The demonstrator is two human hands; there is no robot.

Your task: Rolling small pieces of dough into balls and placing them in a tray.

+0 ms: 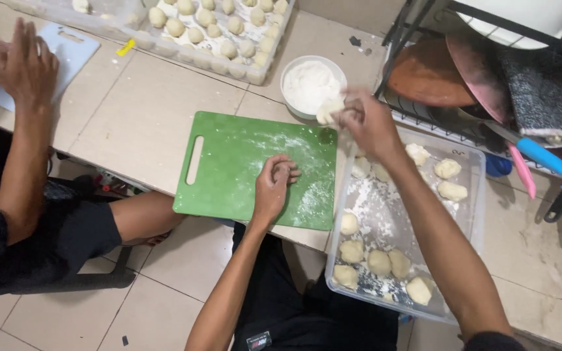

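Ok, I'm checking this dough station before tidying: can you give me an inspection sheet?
Surface: tiled counter, flour-dusted green cutting board.
Job's things: dough piece over flour bowl; clear tub of dough lumps.
Clutter: tray of dough balls, dish rack, blue-handled utensil.
Hands: right hand holds the dough; left hand rests fisted on the board.
Cables: nothing seen.
Surroundings: another person's hands over a white board.

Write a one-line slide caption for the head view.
Right hand lifts a pale dough lump by the white flour bowl; left hand rests on the floured green plastic cutting board.
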